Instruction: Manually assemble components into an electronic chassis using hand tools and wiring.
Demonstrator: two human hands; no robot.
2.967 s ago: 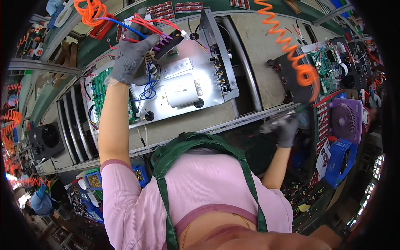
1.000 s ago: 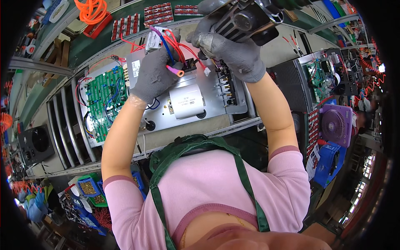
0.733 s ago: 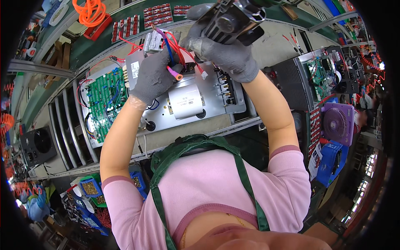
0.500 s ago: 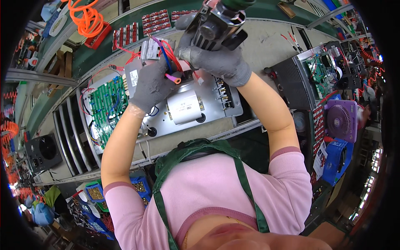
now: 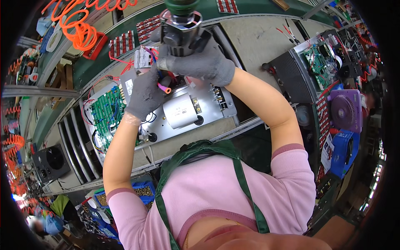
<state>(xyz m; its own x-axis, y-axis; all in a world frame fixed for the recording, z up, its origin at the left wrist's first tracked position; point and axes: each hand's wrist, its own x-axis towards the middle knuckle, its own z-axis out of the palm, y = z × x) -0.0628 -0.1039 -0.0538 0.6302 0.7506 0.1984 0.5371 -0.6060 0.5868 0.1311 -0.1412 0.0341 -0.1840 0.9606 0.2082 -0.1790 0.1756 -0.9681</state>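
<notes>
My gloved right hand (image 5: pixel 204 64) is wrapped round a power tool (image 5: pixel 180 35) with a dark metal head and green body. The tool is upright above the far side of a silver metal chassis plate (image 5: pixel 214 118). Beside it, my gloved left hand (image 5: pixel 146 96) is closed on a cable (image 5: pixel 166 89) with a pink sleeve and a copper-coloured ring end. Blue and red wires run up between both hands. Whether the tool's head touches a wire is hidden by the gloves. Near my hands lies a white cylinder (image 5: pixel 178 110) on the plate, with a green circuit board (image 5: pixel 106 110) at left.
Red-and-silver parts (image 5: pixel 148 28) stand in rows behind the bench. An orange coiled hose (image 5: pixel 77 31) hangs at the far left. A black-cased unit (image 5: pixel 291 73) and a purple fan (image 5: pixel 345 110) stand at right. Metal rollers (image 5: pixel 79 143) lie at left.
My right hand has brought the tool left, toward my left hand, and turned it more upright. My left hand keeps its hold on the cable. The whole view has shifted slightly.
</notes>
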